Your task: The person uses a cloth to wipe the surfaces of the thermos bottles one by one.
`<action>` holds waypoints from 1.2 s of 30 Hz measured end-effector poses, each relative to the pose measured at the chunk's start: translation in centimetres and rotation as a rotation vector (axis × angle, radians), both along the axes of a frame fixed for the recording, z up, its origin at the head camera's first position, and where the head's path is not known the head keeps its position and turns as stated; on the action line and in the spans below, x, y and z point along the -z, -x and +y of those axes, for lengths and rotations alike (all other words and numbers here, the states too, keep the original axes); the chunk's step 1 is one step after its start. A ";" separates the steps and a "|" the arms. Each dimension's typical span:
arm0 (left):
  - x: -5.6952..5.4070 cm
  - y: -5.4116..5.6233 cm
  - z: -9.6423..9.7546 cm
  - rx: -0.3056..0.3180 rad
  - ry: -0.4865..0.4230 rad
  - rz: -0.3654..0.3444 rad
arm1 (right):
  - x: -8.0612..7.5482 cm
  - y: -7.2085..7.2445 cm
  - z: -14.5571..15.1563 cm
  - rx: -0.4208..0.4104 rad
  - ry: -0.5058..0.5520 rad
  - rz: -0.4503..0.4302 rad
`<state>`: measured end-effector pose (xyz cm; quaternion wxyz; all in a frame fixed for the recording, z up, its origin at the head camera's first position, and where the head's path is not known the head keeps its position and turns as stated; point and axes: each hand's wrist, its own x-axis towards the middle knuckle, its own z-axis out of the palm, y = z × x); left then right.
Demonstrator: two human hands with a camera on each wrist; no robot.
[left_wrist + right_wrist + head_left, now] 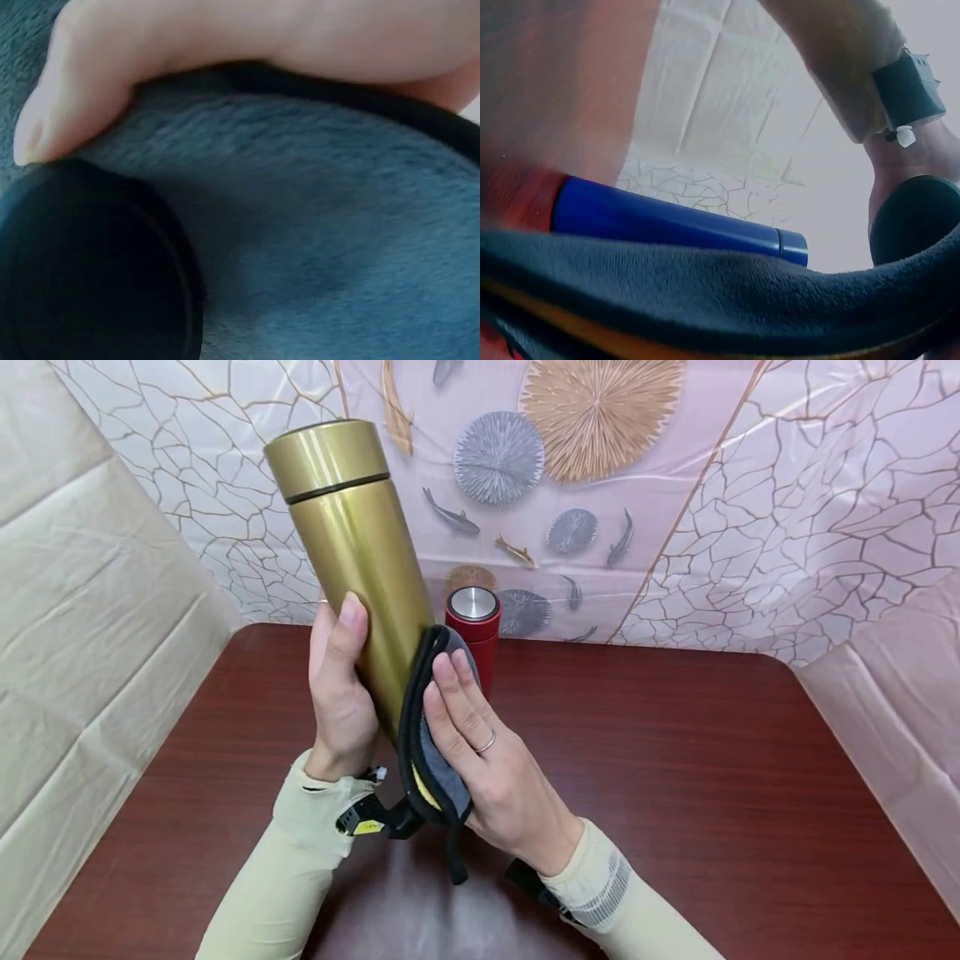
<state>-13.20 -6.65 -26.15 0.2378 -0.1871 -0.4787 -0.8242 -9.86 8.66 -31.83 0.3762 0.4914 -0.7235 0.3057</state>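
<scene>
A gold thermos flask (360, 552) with a screw lid is tilted, its top leaning left. My left hand (341, 693) grips its lower body, thumb across the front. With my right hand (487, 760) I hold a grey cloth (450, 768), black-edged and yellow on its other face, against the flask's lower right side. The cloth hides the flask's base in the head view. In the left wrist view, a digit presses the cloth's plush (337, 195) beside a dark round shape (97, 262). The cloth (667, 292) crosses the bottom of the right wrist view.
Behind the hands, a red thermos (474, 618) with a silver lid top stands on the dark red-brown table (675, 777). A blue flask (675, 221) shows in the right wrist view. Patterned sheeting (840, 485) stands at the back, with plain pale sheets on both sides.
</scene>
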 end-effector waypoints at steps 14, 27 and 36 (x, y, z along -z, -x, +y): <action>0.8 1.6 0.2 0.050 -0.111 0.016 | -0.3 0.5 0.7 0.001 0.036 -0.172; -0.2 1.5 -0.4 -0.042 -0.139 -0.120 | -1.1 0.4 0.8 0.055 -0.142 0.067; -0.3 1.3 0.2 -0.035 -0.139 -0.021 | -1.2 0.6 1.2 0.047 -0.102 0.042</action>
